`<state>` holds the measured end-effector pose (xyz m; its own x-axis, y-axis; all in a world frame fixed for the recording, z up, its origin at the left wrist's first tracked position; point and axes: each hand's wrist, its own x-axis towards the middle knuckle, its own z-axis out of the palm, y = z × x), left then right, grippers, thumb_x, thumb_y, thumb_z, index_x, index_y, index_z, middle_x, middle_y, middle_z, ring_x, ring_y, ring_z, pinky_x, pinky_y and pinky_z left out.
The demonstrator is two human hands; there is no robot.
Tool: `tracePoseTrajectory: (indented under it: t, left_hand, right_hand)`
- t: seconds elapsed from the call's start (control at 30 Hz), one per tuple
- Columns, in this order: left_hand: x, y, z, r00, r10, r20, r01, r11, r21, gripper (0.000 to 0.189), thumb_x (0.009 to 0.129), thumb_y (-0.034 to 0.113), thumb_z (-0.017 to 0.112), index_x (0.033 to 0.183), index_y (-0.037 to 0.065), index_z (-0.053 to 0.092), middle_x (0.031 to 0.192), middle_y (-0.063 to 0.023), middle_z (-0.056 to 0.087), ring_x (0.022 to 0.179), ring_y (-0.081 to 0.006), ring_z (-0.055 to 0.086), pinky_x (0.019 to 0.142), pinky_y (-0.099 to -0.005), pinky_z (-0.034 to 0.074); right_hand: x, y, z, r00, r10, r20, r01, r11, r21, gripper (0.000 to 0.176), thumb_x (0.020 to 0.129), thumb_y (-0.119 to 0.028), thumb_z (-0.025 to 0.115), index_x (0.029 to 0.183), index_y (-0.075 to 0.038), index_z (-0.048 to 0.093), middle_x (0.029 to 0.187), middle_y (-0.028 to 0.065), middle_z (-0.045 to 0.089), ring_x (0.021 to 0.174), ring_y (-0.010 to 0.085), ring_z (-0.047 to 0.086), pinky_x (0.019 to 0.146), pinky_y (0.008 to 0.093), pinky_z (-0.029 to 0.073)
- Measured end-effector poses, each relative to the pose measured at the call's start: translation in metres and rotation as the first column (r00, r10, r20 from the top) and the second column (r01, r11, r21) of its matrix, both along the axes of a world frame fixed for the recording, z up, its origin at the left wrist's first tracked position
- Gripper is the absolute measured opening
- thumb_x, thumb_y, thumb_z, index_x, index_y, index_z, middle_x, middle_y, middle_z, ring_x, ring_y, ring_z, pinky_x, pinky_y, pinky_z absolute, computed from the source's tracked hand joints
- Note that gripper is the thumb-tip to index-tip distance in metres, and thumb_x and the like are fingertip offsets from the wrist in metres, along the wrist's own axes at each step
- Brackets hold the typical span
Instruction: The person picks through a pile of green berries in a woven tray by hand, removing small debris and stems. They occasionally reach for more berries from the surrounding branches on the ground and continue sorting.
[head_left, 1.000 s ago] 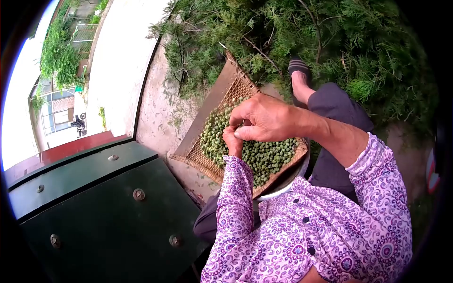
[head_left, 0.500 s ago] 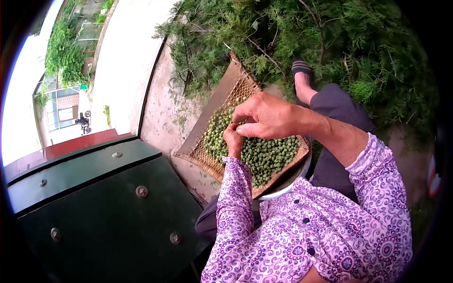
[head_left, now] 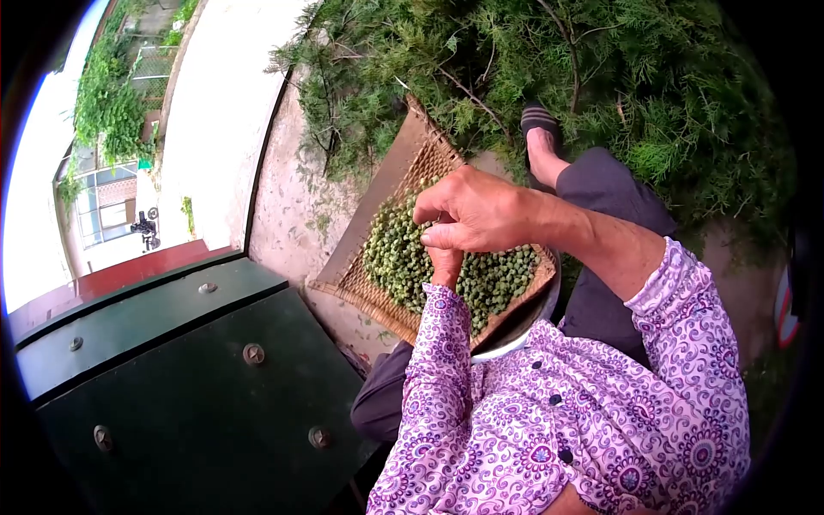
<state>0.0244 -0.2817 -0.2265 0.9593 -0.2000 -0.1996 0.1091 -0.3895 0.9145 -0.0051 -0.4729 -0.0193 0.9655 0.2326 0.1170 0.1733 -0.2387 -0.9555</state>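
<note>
A woven tray [head_left: 375,298] with a heap of small green cones or berries [head_left: 397,249] rests on a white-rimmed basin [head_left: 515,343]. Over the heap, my right hand [head_left: 476,210] is closed, thumb and fingers bent together; what it pinches, if anything, is too small to name. Directly under it is my left hand [head_left: 445,264], mostly covered by the right one, with its fingertips hidden. The two hands appear to touch.
Cut evergreen branches [head_left: 669,112] lie across the top and right. A dark green metal gate [head_left: 197,386] stands at lower left. My foot in a striped slipper [head_left: 539,129] is beside the branches. Farther off is a parked vehicle [head_left: 146,230].
My left hand has moved right and farther under my right hand, so less of it shows. The right hand has barely moved. The view has shifted slightly.
</note>
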Motion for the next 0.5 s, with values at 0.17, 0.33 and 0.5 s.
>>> tracePoseTrajectory:
  t: [0.17, 0.33, 0.5]
  left_hand:
    - [0.004, 0.000, 0.052, 0.993, -0.011, -0.119, 0.001, 0.996, -0.088, 0.014, 0.078, 0.008, 0.062, 0.090, 0.000, 0.060, 0.081, -0.0031, 0.060, 0.067, -0.0095, 0.054, 0.060, -0.0238, 0.046]
    - [-0.002, 0.031, 0.085, 0.947, -0.133, -0.292, -0.010, 0.897, -0.442, 0.011, 0.080, 0.009, 0.062, 0.088, 0.003, 0.057, 0.065, 0.0011, 0.054, 0.048, -0.0051, 0.044, 0.044, -0.0181, 0.036]
    - [-0.016, 0.019, 0.142, 0.937, -0.142, -0.321, -0.083, 0.799, -0.595, 0.007, 0.083, 0.008, 0.058, 0.089, 0.005, 0.055, 0.065, 0.0016, 0.053, 0.048, -0.0066, 0.042, 0.046, -0.0221, 0.036]
  right_hand:
    - [0.002, 0.001, 0.002, 1.000, -0.002, 0.027, 0.002, 1.000, 0.004, 0.028, 0.074, -0.017, 0.060, 0.090, 0.006, 0.059, 0.078, 0.0173, 0.062, 0.072, 0.0263, 0.061, 0.065, 0.0348, 0.049]
    - [0.006, 0.020, -0.025, 0.982, -0.020, 0.187, 0.062, 0.973, -0.224, 0.044, 0.067, -0.021, 0.062, 0.100, 0.006, 0.054, 0.083, 0.0192, 0.060, 0.081, 0.0310, 0.059, 0.074, 0.0390, 0.046]
    - [0.006, 0.037, -0.034, 0.994, 0.103, -0.028, -0.107, 0.958, -0.268, 0.032, 0.065, -0.014, 0.059, 0.093, 0.001, 0.058, 0.079, 0.0189, 0.060, 0.077, 0.0296, 0.060, 0.071, 0.0381, 0.047]
